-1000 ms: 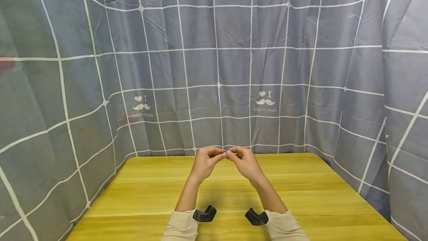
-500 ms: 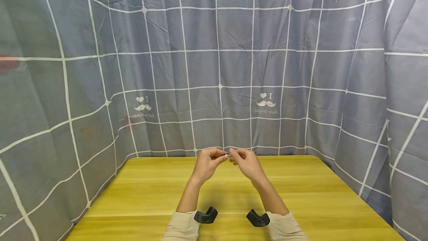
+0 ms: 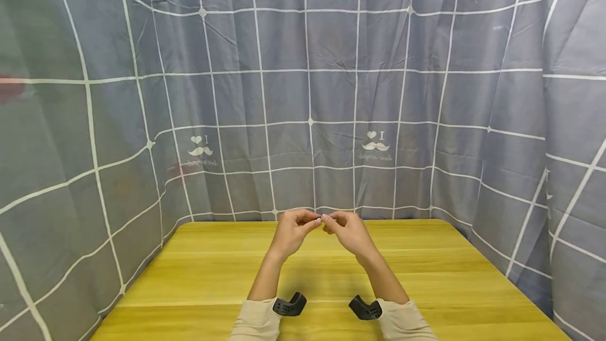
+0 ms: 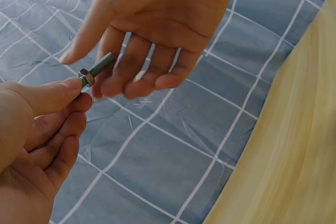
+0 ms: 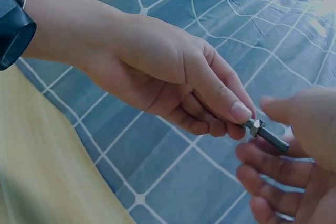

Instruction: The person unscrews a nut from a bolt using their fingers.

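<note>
Above the far part of the table, my left hand [image 3: 290, 233] pinches a small metal bolt [image 4: 102, 64] by one end between thumb and fingers. A hex nut [image 4: 86, 77] sits on the thread, right beside the left fingertips. The bolt's threaded end points toward my right hand [image 3: 351, 231]. In the right wrist view the right thumb stands apart from its loosely bent fingers, and the bolt's free end overlaps the index finger. The gripped end of the bolt is hidden by the left fingers.
The yellow wood-grain table [image 3: 213, 272] lies beneath both hands. A grey curtain [image 3: 284, 93] with white grid lines surrounds it at the back and sides. Black wrist devices [image 3: 290, 305] are worn at the beige sleeves [image 3: 258, 320].
The right thumb and fingers shift about the bolt's free end: close to it, raised half a second ago, now lowered again. The left hand keeps its pinch nearly in place.
</note>
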{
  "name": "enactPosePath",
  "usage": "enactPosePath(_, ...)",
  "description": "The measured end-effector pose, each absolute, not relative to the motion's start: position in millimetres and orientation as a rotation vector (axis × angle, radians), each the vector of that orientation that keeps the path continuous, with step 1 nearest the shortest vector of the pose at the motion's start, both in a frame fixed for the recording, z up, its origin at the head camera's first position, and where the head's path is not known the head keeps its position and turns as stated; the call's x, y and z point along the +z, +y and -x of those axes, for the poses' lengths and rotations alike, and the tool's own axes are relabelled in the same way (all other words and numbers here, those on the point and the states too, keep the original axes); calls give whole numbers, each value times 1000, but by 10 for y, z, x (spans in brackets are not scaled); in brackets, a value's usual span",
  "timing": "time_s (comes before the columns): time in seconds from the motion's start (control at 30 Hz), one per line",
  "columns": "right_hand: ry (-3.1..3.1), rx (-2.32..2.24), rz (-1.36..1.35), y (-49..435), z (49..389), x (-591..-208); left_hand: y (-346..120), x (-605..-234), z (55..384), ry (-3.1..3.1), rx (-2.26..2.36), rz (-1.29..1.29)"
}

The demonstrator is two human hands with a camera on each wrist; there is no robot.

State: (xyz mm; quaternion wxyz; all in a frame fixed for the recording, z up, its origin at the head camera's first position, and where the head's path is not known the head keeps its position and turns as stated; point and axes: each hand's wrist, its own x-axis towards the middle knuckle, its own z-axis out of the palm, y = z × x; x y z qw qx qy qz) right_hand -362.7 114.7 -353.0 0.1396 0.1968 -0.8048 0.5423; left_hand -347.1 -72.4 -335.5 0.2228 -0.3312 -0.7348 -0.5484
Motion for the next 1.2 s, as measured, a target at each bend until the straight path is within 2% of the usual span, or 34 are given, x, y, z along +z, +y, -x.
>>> enactPosePath(0.17, -2256, 1587, -633, 1137, 3623, -3544, -737, -3362, 3450, -2025, -1497, 896)
enactPosePath(0.4, -2283, 1616, -561, 1146, 3617, -3526, -723, -3345, 3458, -2013, -1520, 905)
enactPosePath(1.2, -2194, 1623, -589, 1076, 3622, -3580, -759, -3374, 3462, -2020, -1518, 876)
